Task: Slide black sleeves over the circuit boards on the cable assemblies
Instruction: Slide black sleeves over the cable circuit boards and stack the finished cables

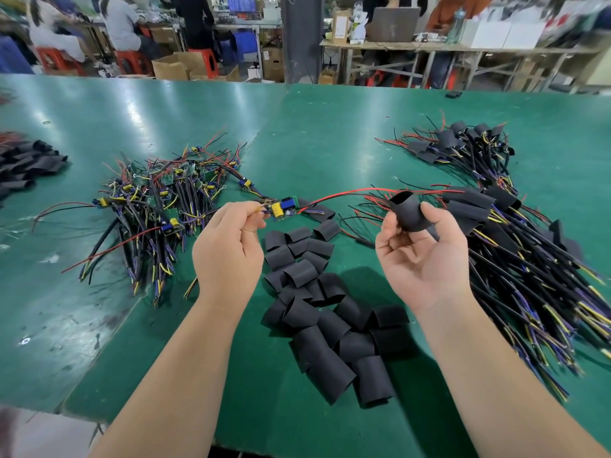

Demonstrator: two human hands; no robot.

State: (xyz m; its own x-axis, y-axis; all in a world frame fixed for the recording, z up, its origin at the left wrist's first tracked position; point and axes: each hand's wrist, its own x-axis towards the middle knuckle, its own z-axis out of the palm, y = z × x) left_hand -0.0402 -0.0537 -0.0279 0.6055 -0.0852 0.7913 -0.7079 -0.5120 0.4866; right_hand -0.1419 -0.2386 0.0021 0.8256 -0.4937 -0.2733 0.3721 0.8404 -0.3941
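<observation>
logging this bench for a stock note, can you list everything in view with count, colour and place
table: one, green, under everything
bare cable assemblies: one heap, green boards, mixed wires, left of centre
sleeved cable assemblies: two heaps, black, near right and farther back
loose sleeves: one pile, black, between the arms
more sleeves: one pile, black, far left edge
held cable assembly: one, green board, raised at centre
held sleeve: one, black, raised right of centre
left hand: pinches held cable assembly
right hand: grips held sleeve
</observation>
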